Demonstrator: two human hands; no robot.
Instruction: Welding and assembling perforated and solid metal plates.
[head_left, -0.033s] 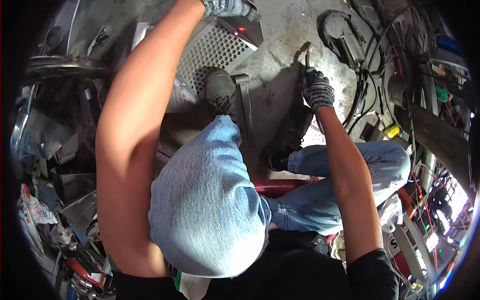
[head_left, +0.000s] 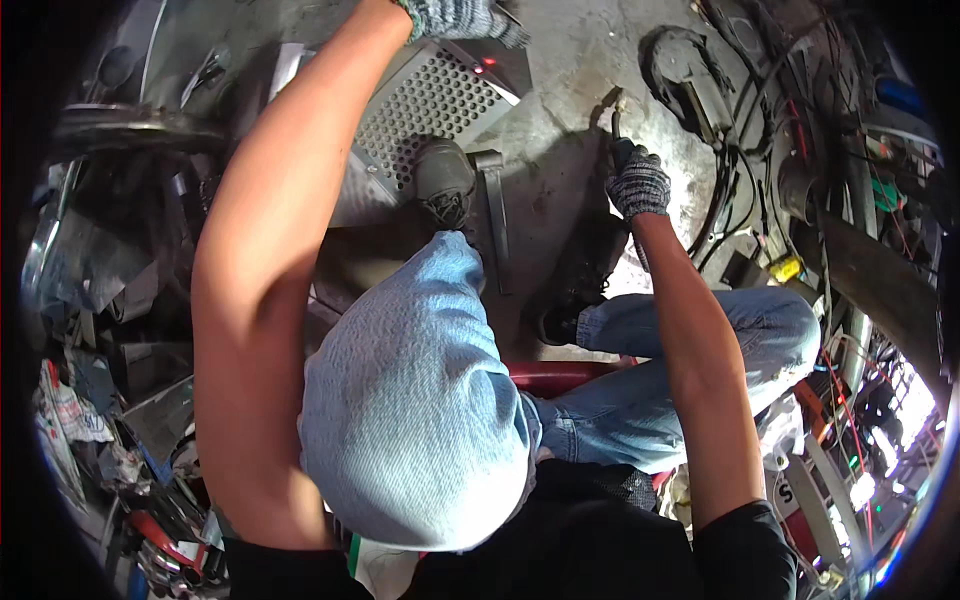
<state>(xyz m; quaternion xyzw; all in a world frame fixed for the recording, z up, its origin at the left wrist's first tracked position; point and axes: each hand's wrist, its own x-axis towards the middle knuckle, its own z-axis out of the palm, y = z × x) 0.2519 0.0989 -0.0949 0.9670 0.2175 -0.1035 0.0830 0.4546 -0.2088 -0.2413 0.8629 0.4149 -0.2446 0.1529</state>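
Observation:
In a grey striped knit glove, my right hand [head_left: 638, 187] is closed around the dark handle of a welding torch [head_left: 617, 135]. The torch's thin neck points away from me, over the concrete floor. My left hand [head_left: 462, 19], also gloved, lies at the far edge of a perforated metal sheet [head_left: 430, 105], its fingers stretched to the right. The top of the picture cuts part of that hand off. Two small red light spots show on the sheet's dark far section, just below the fingers.
My shoe [head_left: 443, 178] stands at the sheet's near edge, with a metal bar [head_left: 492, 220] beside it. Black cables [head_left: 735, 180] and a dark pipe [head_left: 880, 275] lie to the right. Scrap metal [head_left: 120, 290] crowds the left side. A red seat edge [head_left: 555, 376] shows beneath me.

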